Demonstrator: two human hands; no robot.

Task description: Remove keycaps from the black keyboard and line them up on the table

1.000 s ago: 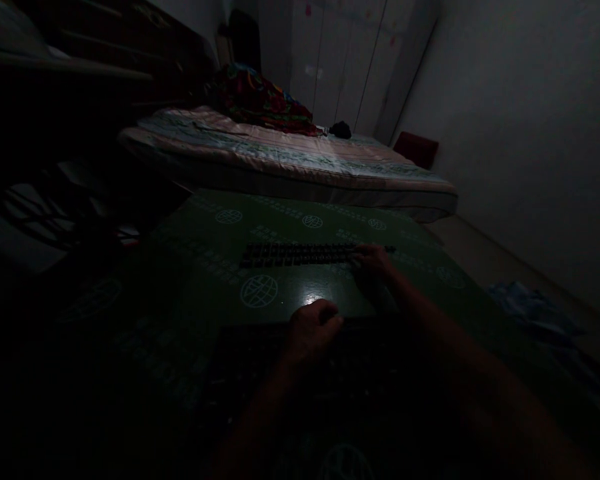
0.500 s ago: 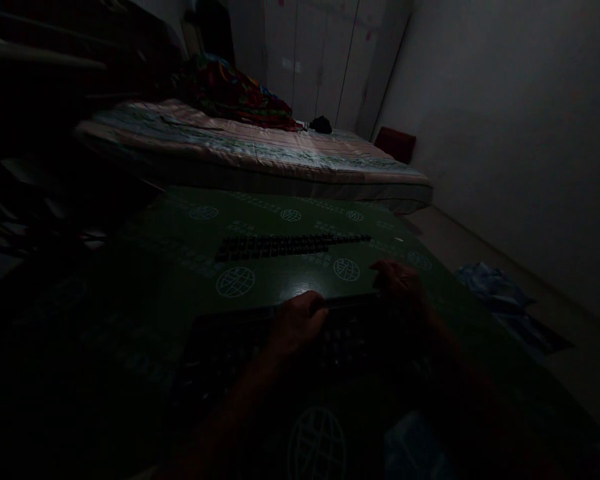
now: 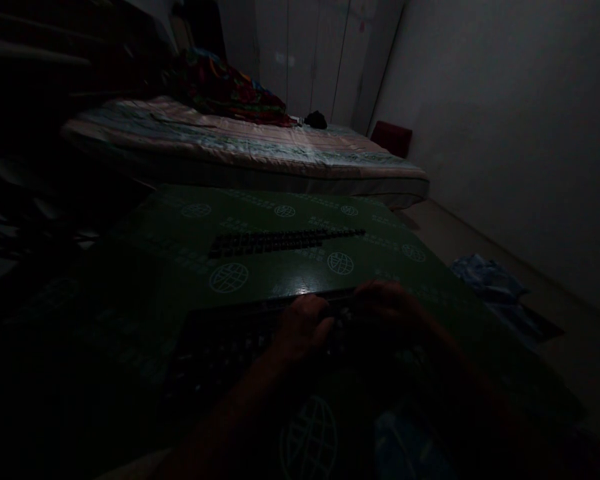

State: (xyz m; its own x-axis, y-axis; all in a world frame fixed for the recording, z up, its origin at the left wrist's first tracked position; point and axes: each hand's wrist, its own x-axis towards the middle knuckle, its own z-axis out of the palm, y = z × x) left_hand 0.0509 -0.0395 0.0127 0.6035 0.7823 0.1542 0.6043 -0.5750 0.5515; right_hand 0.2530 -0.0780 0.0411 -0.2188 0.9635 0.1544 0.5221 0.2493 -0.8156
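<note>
The room is very dark. A dark keyboard (image 3: 220, 350) lies on a green table cover (image 3: 180, 233) printed with white globes. My left hand (image 3: 303, 327) rests on the keyboard's far part with its fingers curled. My right hand (image 3: 387, 303) is next to it over the keyboard, fingers bent together toward the left hand. What either hand holds is hidden in the gloom. Farther out on the cover lies a long row of dark keycaps (image 3: 285, 240), with neither hand touching it.
A bed (image 3: 260, 150) with a striped sheet and a bright bundle of cloth (image 3: 230, 87) stands beyond the table. A red box (image 3: 391, 138) sits by the far wall. Blue cloth (image 3: 485, 277) lies on the floor at the right. Dark furniture fills the left.
My right hand has drawn back from the right end of the keycap row to the keyboard, meeting my left hand. The left hand has stayed on the keyboard. The view has shifted slightly.
</note>
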